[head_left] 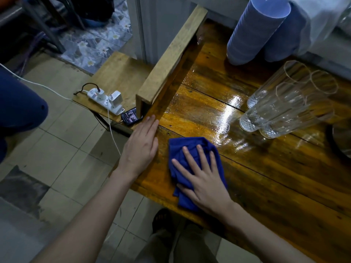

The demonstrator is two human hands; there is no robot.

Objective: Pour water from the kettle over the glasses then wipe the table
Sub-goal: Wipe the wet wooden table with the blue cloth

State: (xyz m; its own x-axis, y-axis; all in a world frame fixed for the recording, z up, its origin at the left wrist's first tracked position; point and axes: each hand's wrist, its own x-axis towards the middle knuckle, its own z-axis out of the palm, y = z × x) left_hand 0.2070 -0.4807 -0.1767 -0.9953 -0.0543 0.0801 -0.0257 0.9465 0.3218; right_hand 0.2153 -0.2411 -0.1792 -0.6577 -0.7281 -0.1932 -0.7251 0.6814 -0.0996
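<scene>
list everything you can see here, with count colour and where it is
table: 1, wet brown wood, fills the right side
glasses: one cluster, count unclear, clear, right part of the table
cup stacks: 2, blue, far end of the table
cloth: 1, blue, near the table's front left corner
shelf: 1, pale wood, low, left of the table
power strip: 1, white, on the shelf
phone: 1, dark, beside the power strip
left hand: flat on the table's left edge
right hand: flat, pressing on the cloth
</scene>
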